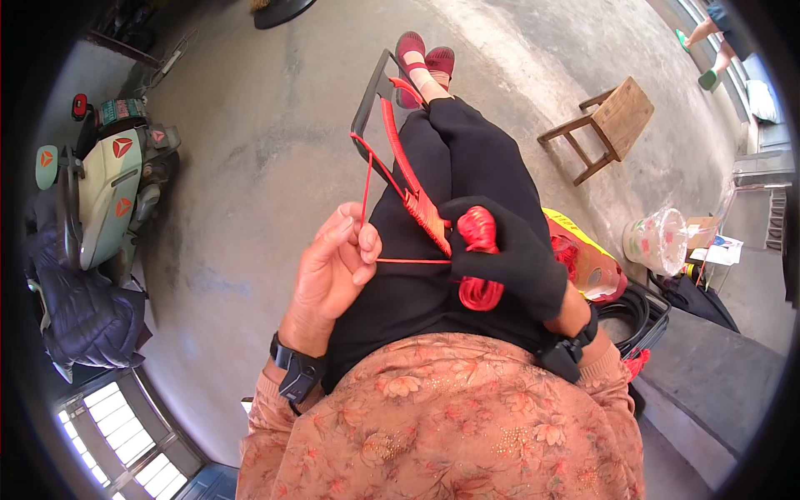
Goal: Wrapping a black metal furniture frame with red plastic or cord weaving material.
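Observation:
A dark, narrow frame (361,117) slants across my lap, with red cord wound tightly along its near end (427,218) and more red strands running up its length. My bare left hand (327,265) is left of it, fingers pinched on a thin red cord (367,187). From those fingers the cord goes up to the frame's far part, and another stretch runs taut across to my right hand. In a black glove, my right hand (523,265) closes around a bundled hank of red cord (478,229) beside the frame's near end. The glove hides whether it also grips the frame.
A wooden stool (618,119) stands ahead on the right. Beside my right thigh lie a red and yellow bag (593,271), a clear plastic tub (657,242) and coiled black cable (631,317). A scooter (112,196) is parked at left. Another person's legs (708,42) show far right.

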The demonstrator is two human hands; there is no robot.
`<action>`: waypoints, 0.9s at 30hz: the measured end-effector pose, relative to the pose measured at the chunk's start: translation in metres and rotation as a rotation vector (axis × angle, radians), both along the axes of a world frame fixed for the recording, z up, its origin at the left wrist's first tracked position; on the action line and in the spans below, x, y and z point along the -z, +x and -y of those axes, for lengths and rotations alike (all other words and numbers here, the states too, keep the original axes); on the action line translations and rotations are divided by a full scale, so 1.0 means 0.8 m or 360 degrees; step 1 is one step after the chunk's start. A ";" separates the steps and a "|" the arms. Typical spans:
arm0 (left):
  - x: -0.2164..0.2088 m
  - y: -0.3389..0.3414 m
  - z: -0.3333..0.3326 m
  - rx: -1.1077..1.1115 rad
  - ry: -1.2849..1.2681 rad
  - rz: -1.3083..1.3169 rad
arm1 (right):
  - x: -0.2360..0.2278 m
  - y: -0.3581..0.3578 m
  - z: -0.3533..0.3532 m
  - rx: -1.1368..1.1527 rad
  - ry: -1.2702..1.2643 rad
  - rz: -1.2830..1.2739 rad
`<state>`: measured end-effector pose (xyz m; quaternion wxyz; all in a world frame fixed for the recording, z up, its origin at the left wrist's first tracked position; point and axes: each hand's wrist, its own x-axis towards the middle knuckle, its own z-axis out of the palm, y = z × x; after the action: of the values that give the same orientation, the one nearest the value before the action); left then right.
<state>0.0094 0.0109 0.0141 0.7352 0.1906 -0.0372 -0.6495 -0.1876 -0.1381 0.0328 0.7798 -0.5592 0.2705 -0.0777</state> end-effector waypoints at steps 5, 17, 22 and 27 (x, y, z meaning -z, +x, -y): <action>-0.038 0.044 0.042 -0.0320 0.0352 0.1465 | 0.035 0.041 -0.010 0.0178 -0.0959 -0.0184; 0.014 -0.025 -0.049 0.0126 0.0714 0.1019 | 0.054 0.046 -0.015 0.0236 -0.1303 -0.0201; 0.003 -0.029 -0.077 0.0305 0.0956 0.1273 | 0.051 0.059 -0.024 0.0209 -0.1424 -0.0280; -0.003 -0.038 -0.095 0.0242 0.0858 0.1195 | 0.058 0.027 0.008 0.0330 0.0193 -0.0011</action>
<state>-0.0212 0.0867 0.0163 0.5454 0.5934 -0.1445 -0.5741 -0.1659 -0.1448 -0.0133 0.7990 -0.4804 0.3338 -0.1393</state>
